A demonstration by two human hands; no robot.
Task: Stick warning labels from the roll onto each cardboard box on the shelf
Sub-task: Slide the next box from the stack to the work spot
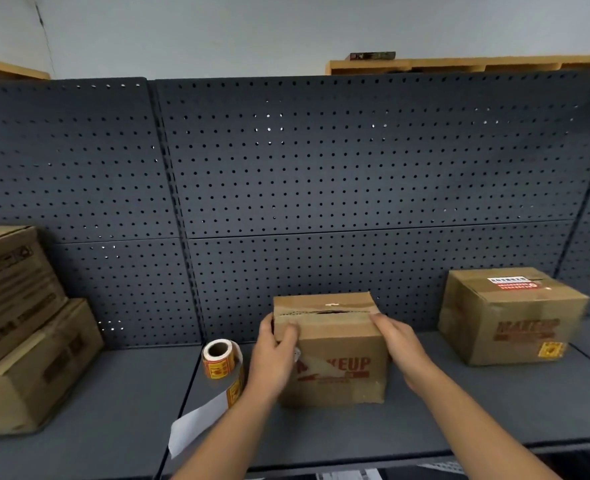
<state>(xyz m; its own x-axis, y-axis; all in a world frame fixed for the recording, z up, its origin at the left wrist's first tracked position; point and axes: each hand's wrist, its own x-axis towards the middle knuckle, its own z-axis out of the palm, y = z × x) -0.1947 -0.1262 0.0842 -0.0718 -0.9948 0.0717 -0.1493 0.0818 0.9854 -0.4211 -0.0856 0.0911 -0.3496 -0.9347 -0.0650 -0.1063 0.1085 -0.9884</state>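
Observation:
A small cardboard box [342, 355] marked "MAKEUP" in red stands on the grey shelf [113, 410], its top flaps torn and slightly apart. My left hand [272, 358] grips its upper left corner, thumb on the front face. My right hand [400, 344] holds its upper right edge. A roll of orange warning labels [219, 358] stands just left of my left hand, with a strip of white backing paper [200, 424] trailing toward the shelf's front edge. Another "MAKEUP" box [511, 317] sits at the right with an orange label on its front.
Two larger cardboard boxes [20, 327] are stacked at the far left of the shelf. A dark pegboard panel [321, 168] forms the back wall. The shelf's front edge runs under my forearms.

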